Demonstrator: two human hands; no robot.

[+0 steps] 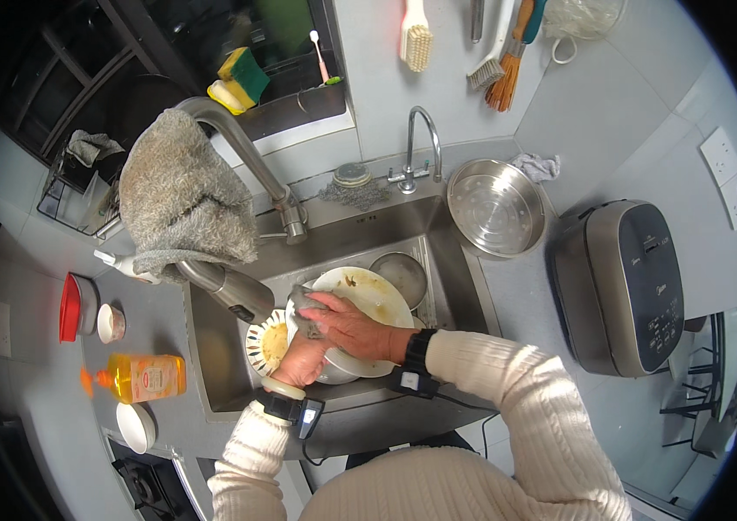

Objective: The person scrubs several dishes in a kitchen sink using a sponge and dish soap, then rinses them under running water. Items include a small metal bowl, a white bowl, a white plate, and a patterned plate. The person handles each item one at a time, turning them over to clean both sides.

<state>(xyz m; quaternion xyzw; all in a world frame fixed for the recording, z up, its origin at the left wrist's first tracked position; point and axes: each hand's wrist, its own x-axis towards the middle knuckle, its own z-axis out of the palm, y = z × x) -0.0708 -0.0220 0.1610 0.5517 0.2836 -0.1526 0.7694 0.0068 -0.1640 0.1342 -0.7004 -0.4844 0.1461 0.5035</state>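
Note:
Over the stainless steel sink [228, 384], my left hand [303, 360] grips a white dish [291, 319] by its lower side, most of it hidden behind my hands. My right hand [352, 325] presses a grey cloth [308, 311] against that dish, fingers bent over the cloth. Beneath and beside my right hand lies a white plate [378, 296] with brown food residue. A patterned plate [272, 342] with yellowish residue is left of my hands. A metal bowl [401, 277] stands behind the white plate. Other dishes below are partly covered.
A steel faucet [238, 140] draped with a grey towel [186, 192] arches over the sink's left part. Left on the counter are an orange soap bottle [150, 378] and a white bowl [136, 428]. Right are a steamer pot [497, 208] and a rice cooker [622, 286]. A small tap [409, 172] stands behind.

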